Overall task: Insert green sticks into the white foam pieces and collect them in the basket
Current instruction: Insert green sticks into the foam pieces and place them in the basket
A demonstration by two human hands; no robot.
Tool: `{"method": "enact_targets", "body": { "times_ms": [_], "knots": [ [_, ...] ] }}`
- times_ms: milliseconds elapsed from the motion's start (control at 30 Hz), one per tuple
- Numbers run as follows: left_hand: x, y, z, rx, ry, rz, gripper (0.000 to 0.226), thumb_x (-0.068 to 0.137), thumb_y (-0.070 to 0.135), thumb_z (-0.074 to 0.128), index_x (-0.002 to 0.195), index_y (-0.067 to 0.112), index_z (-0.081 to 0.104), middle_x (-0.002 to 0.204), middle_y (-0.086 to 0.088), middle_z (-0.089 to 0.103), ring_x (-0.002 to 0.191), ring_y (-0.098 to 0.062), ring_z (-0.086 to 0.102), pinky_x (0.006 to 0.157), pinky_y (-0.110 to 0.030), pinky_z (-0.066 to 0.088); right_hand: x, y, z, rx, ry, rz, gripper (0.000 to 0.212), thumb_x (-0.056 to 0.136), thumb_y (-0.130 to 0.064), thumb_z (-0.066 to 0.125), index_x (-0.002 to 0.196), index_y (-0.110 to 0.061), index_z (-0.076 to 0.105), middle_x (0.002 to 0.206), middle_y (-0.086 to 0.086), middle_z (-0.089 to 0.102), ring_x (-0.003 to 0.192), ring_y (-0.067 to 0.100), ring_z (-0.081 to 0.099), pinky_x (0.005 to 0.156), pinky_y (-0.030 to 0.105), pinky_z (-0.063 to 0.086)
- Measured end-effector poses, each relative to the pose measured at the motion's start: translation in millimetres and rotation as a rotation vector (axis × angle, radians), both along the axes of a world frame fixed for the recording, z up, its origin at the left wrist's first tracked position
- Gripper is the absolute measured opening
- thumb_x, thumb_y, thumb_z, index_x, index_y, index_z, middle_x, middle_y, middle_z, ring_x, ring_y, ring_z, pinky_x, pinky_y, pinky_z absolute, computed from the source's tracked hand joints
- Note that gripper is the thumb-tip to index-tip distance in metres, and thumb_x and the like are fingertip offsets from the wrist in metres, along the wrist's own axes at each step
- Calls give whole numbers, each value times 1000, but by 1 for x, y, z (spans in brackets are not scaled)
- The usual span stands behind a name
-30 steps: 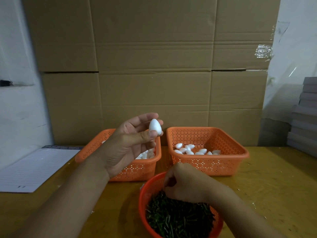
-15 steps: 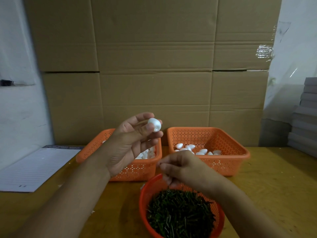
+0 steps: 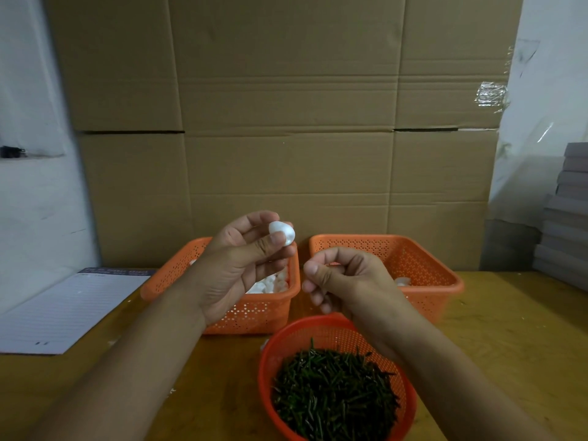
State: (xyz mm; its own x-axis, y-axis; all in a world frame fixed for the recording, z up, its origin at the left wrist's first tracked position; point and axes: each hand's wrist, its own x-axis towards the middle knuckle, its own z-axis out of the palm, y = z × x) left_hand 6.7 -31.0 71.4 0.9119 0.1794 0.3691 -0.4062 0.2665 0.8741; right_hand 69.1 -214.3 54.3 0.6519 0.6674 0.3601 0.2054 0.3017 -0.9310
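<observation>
My left hand (image 3: 235, 268) holds a white foam egg (image 3: 283, 232) between thumb and fingertips, raised above the left orange basket (image 3: 254, 313), which has more foam pieces (image 3: 270, 284) in it. My right hand (image 3: 343, 281) hovers just right of and below the egg, thumb pinched against curled fingers. Whatever it pinches is hidden in the fingers. Below it stands a round red bowl (image 3: 264, 370) full of green sticks (image 3: 334, 396). The right orange basket (image 3: 429, 281) is behind my right hand, with a foam piece (image 3: 402, 281) showing.
A lined notepad (image 3: 73, 307) lies at the left on the wooden table (image 3: 509, 345). A cardboard wall (image 3: 286, 138) stands close behind the baskets. Stacked grey boxes (image 3: 566, 218) sit at the far right.
My right hand has risen out of the stick bowl and moved up toward the egg. My left hand has turned the egg slightly and stayed in place.
</observation>
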Motion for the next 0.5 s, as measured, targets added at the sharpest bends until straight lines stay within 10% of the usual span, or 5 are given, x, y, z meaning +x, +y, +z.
{"method": "enact_targets", "body": {
  "times_ms": [500],
  "knots": [
    [3,1,-4,12,15,-10,34,75,4,73,106,12,62,107,-8,75,82,-20,75,67,-24,59,-4,3,3,143,57,-111,16,91,7,59,104,0,67,79,13,75,64,14,69,61,20,56]
  ]
}}
